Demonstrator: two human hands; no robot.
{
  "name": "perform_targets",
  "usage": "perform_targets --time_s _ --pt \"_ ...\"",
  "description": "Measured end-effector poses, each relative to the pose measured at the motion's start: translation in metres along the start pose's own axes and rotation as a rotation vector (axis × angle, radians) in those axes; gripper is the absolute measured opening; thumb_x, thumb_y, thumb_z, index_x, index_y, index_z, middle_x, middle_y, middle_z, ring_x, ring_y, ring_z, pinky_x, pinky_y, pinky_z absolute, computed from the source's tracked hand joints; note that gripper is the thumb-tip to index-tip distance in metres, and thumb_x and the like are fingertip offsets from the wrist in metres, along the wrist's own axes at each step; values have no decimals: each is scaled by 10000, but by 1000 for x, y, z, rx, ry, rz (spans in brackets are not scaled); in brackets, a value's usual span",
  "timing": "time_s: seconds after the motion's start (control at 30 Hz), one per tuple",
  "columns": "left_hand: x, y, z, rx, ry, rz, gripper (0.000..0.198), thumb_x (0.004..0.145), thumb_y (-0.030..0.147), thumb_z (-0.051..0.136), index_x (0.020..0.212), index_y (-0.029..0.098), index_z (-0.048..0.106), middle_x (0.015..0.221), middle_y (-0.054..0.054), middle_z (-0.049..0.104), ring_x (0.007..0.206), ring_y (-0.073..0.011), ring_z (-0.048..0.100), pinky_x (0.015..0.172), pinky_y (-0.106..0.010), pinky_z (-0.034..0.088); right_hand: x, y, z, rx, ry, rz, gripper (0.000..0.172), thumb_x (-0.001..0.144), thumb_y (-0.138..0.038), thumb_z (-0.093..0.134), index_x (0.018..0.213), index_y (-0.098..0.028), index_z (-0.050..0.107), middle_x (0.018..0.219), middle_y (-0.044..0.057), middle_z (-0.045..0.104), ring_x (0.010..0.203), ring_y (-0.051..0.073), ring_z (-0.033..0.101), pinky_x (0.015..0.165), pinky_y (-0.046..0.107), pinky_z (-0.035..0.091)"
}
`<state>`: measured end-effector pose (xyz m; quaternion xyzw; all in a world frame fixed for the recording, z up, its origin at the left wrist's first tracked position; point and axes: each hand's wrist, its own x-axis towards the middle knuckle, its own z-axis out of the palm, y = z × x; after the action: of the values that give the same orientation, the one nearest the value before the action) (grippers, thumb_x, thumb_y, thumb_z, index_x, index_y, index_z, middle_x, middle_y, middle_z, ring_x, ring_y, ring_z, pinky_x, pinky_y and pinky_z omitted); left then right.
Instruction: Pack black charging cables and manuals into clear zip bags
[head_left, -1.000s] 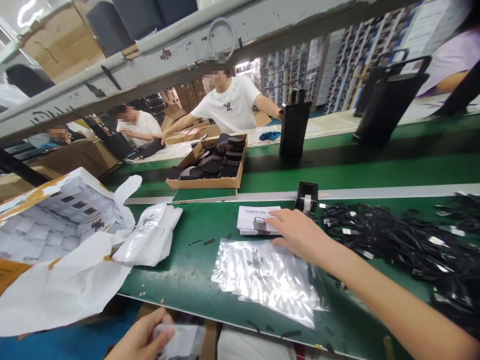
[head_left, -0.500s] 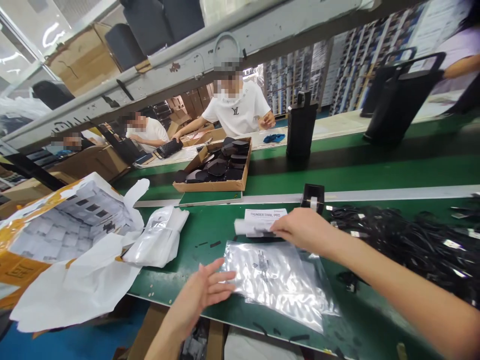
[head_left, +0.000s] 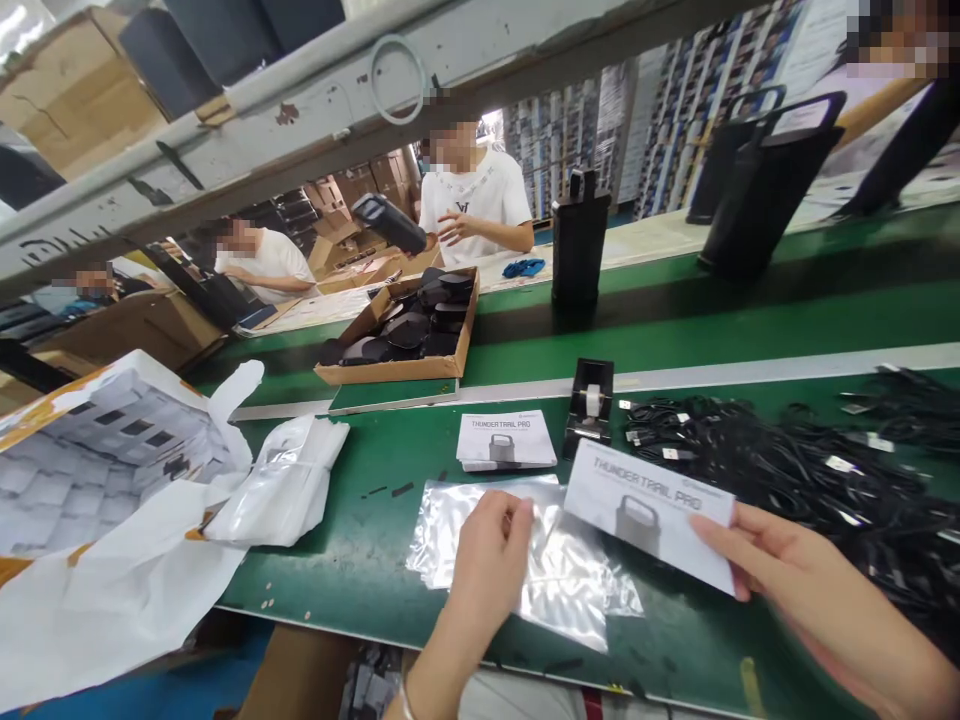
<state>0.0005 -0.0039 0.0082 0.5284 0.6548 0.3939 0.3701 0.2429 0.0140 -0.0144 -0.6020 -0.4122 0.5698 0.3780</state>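
My right hand (head_left: 787, 575) holds a white booklet (head_left: 649, 510) printed "THUNDERTRAIL PRO" by its right edge, lifted above the green table. My left hand (head_left: 491, 560) rests on a stack of clear plastic bags (head_left: 555, 590) at the table's front, its fingers curled over the top bag's upper edge. A small pile of the same booklets (head_left: 504, 440) lies just behind the bags.
A black tape dispenser (head_left: 591, 405) stands behind the booklets. Tangled black cables (head_left: 810, 470) cover the right. White bags (head_left: 281, 480) and an open carton (head_left: 90, 450) sit left. A cardboard tray of black parts (head_left: 409, 330) and black speakers (head_left: 577, 240) lie farther back. Other people work across the belt.
My right hand has lifted one booklet off the pile and brought it right and toward me. My left hand came up from below the table edge onto the plastic bags.
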Motion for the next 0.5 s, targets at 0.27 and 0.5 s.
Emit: perform_targets --time_s 0.27,0.5 --pt "8 -6 28 436 -28 30 96 740 252 629 659 201 633 748 -24 569 701 -207 558 635 -300 347 -11 24 -16 -37 49 -6 257 653 -514 655 732 -269 647 500 -2 521 497 177 446 473 317 417" --pt "-6 -6 14 417 -99 153 255 843 244 480 695 220 686 679 -25 539 627 -185 537 587 -281 348 -23 21 7 16 69 -34 301 601 -480 676 753 -227 619 572 -5 621 456 147 488 424 268 456"
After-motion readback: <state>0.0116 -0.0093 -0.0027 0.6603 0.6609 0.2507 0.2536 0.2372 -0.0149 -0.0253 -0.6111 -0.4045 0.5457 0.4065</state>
